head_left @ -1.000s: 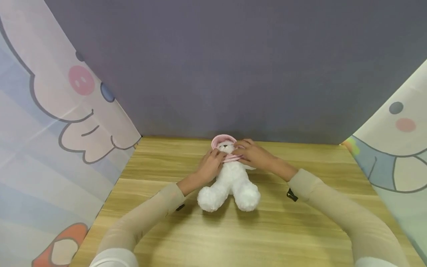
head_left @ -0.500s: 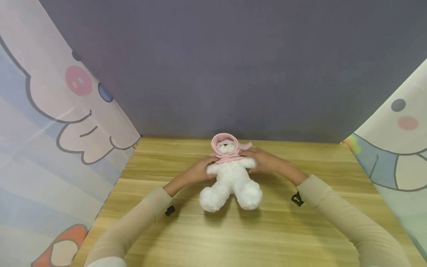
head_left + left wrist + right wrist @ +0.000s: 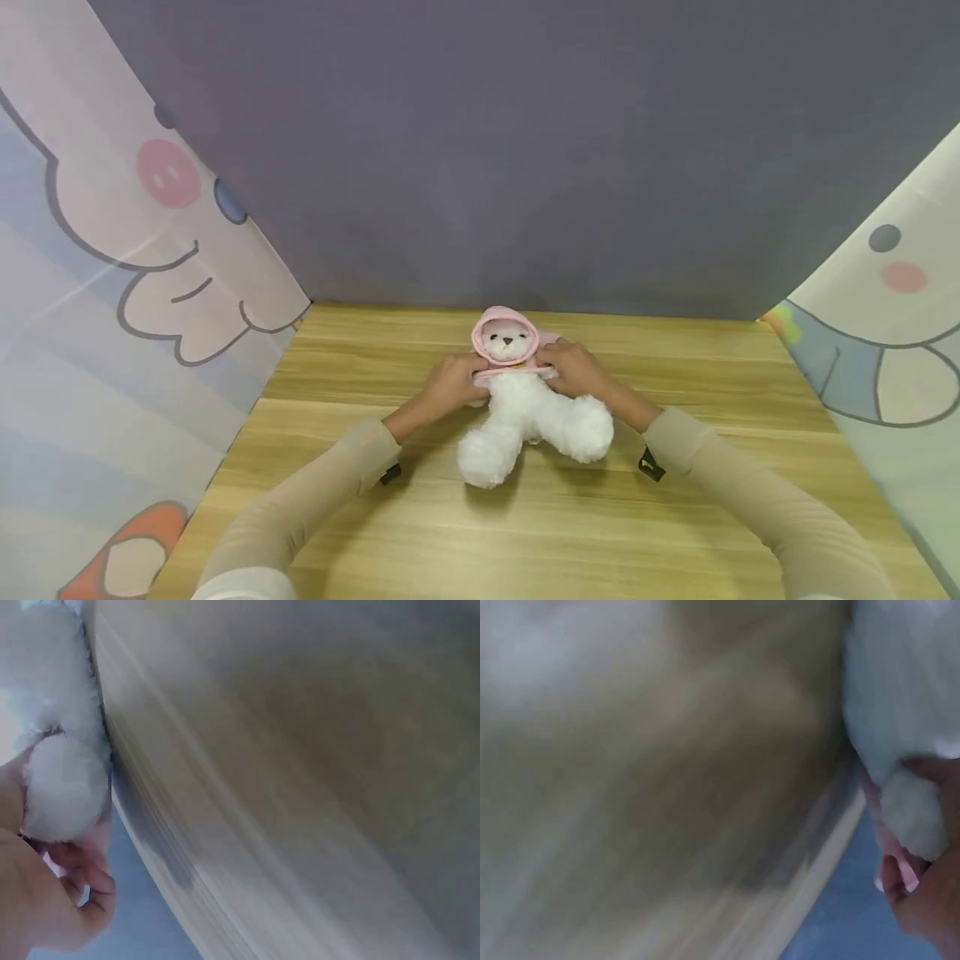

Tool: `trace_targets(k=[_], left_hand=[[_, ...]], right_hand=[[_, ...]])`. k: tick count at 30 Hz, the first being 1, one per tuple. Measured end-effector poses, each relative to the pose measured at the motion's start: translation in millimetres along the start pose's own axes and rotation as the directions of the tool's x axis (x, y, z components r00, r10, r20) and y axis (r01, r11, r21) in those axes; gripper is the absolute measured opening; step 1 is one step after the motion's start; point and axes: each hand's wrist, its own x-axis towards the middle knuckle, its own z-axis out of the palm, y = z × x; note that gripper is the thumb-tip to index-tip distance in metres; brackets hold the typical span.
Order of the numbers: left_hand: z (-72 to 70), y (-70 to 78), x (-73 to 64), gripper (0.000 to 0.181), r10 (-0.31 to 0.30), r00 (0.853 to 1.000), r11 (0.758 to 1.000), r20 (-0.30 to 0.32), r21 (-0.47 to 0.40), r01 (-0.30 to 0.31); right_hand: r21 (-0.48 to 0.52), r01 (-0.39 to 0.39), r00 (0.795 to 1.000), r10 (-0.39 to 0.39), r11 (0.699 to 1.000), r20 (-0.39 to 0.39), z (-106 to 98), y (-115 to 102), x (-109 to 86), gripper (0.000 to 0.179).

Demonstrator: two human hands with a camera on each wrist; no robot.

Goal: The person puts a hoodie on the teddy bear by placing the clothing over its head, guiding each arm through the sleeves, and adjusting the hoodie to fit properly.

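A white plush bear [image 3: 517, 400] lies on its back, legs toward me. A pink hooded top [image 3: 512, 368] surrounds its head and bunches at the upper chest. At the bear's left side in the head view, my left hand [image 3: 452, 381] grips the top's hem with curled fingers. My right hand [image 3: 579, 372] pinches the pink cloth on the opposite side. In the left wrist view, a white paw [image 3: 66, 787] sits between thumb and fingers. The right wrist view has another paw [image 3: 913, 814] beside my fingers, with pink cloth [image 3: 900, 859] at the fingertips.
The bear lies on a wood-grain table [image 3: 480, 542]. Behind it rises a grey panel [image 3: 525, 158] along the far edge. Cartoon-printed sheets [image 3: 90, 400] hang at both sides.
My hands have moved from the bear's face down to the sides of the pink top. The hood now frames the face, both arms are mostly covered, and the legs have swung rightward.
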Motion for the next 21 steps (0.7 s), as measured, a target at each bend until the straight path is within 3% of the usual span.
trace_targets(k=[2,4,6,8,9,11,13,14,15,16,21], left_hand=[[-1.3,0.0,-2.7,0.028,0.029,0.999,0.999,-0.023,0.022,-0.028],[-3.4,-3.9,-6.0,0.028,0.043,0.999,0.998,-0.013,-0.042,-0.043],[-8.2,-11.2,-9.8,0.029,0.057,0.997,0.984,0.046,-0.170,-0.048],[-15.4,-20.0,-14.4,0.038,0.103,0.986,0.952,0.131,-0.301,-0.059],[-19.9,-23.6,-16.7,0.045,0.124,0.973,0.924,0.196,-0.380,-0.041],[-28.5,-31.2,-20.7,0.056,0.181,0.928,0.861,0.325,-0.509,0.010],[-32.9,-37.0,-23.7,0.064,0.225,0.888,0.823,0.401,-0.567,0.048],[-34.0,-38.8,-24.1,0.066,0.233,0.875,0.809,0.424,-0.584,0.068],[-33.0,-39.9,-24.2,0.067,0.223,0.873,0.800,0.434,-0.593,0.091],[-31.0,-40.2,-23.4,0.064,0.212,0.882,0.804,0.421,-0.588,0.088],[-18.6,-32.7,-14.8,0.036,0.124,0.946,0.876,0.299,-0.482,0.038]], right_hand=[[-0.011,-0.007,0.999,0.006,1.000,-0.043,1,-1,-2.2,0.026],[0.050,-0.051,0.998,0.052,0.997,-0.032,-1,1,-5.6,0.023],[0.157,-0.113,0.993,0.108,0.981,0.040,-7,5,-9.6,0.020],[0.267,-0.151,0.981,0.111,0.952,0.157,-19,11,-13.5,0.025],[0.319,-0.169,0.969,0.098,0.932,0.225,-26,14,-15.5,0.030],[0.400,-0.186,0.943,0.048,0.897,0.331,-37,21,-18.5,0.038],[0.453,-0.196,0.923,0.008,0.870,0.384,-45,25,-20.3,0.045],[0.465,-0.198,0.920,0.000,0.863,0.393,-46,27,-20.8,0.046],[0.476,-0.200,0.922,0.000,0.856,0.386,-45,29,-21.0,0.045],[0.477,-0.190,0.929,0.001,0.858,0.369,-42,29,-20.8,0.042],[0.408,-0.118,0.972,0.021,0.905,0.235,-24,21,-16.8,0.027]])
